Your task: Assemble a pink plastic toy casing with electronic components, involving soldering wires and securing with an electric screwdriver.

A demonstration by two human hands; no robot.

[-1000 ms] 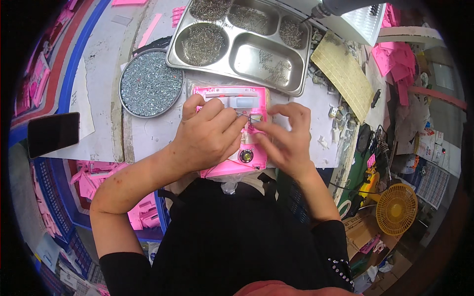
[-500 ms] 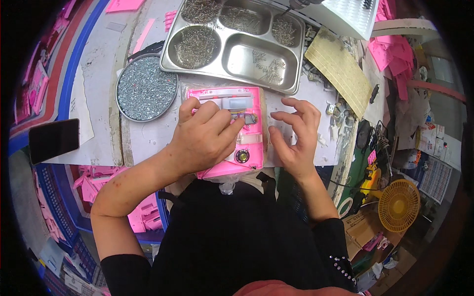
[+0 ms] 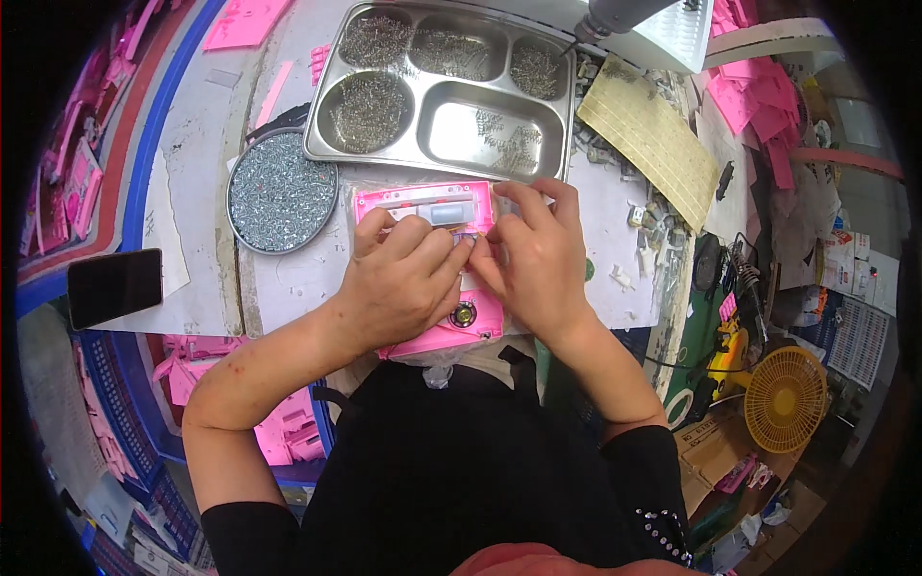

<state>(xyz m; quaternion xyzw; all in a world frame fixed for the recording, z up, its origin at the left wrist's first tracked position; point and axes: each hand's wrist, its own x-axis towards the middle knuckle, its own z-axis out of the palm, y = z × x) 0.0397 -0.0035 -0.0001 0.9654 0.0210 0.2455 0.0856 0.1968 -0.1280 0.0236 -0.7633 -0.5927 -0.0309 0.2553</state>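
Note:
A pink plastic housing (image 3: 437,338) lies on the table in front of me, over clear plastic wrap. In it sit a pale translucent block (image 3: 449,213) and a round dark part with a yellowish centre (image 3: 463,314). My left hand (image 3: 403,274) rests across the housing, its fingers curled and closed near the middle. From the right, my right hand (image 3: 540,254) reaches in with thumb and index finger pinched close to the left fingertips. Something small and purplish shows between the two hands; whatever they grip is mostly hidden by the fingers.
Beyond the housing stands a steel compartment tray (image 3: 413,154) with small springs and screws. A round dish of silver screws (image 3: 281,192) and a dark phone (image 3: 115,288) are at left. A tan board (image 3: 648,144) and loose white parts lie right; a power driver (image 3: 605,21) hangs above.
My right hand has moved left from beside the housing onto its middle, and its spread fingers have closed. The left hand stays over the housing. The view has shifted slightly.

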